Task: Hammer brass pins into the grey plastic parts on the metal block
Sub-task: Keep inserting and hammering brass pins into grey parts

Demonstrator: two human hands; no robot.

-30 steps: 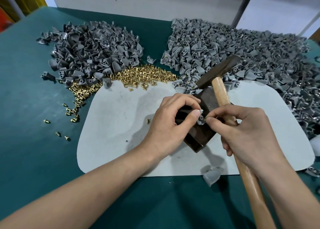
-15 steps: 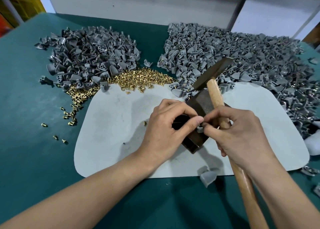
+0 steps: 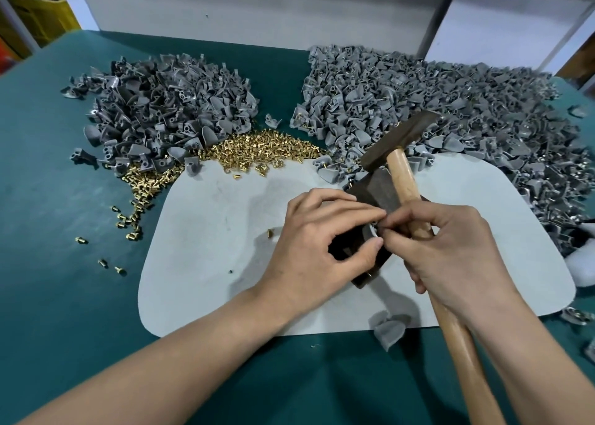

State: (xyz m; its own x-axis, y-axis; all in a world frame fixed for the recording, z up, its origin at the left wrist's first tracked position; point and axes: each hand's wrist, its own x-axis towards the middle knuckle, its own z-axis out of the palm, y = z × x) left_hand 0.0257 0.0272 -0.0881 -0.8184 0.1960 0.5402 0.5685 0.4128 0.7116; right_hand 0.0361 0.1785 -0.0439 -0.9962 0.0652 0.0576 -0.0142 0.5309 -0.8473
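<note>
Metal block (image 3: 378,191): dark, lying on pale mat (image 3: 209,273) atop green bench (image 3: 48,183). Near half hidden under both hands.

Grey plastic part (image 3: 373,235): on top of the block, about mid-length. Mostly covered by fingertips, only a pale sliver showing. Pin seated in it or not: cannot tell.

Left hand (image 3: 322,247): over the block's left side. Fingers curled, thumb and forefinger pinching the grey plastic part.

Right hand (image 3: 450,257): over the block's right side. Thumb and forefinger tips meeting the left hand's at the part, remaining fingers wrapped round the handle of the hammer (image 3: 404,173).

Hammer: wooden handle crossing the block's right edge. Dark head above the block's far end, tilted up to the right. Contact between head and block not discernible.

Brass pins (image 3: 257,151): heaped beyond and left of the block along the mat's far edge, trailing further left onto the bench. Single pin (image 3: 269,232) on the mat, left of the block.

Left heap of grey parts (image 3: 161,112): well beyond and left of the block, touching the pin heap.

Right heap of grey parts (image 3: 467,112): beyond and right of the block, its edge reaching the block's far end.

Loose grey part (image 3: 389,328): on the near side of the block, at the mat's near edge.
</note>
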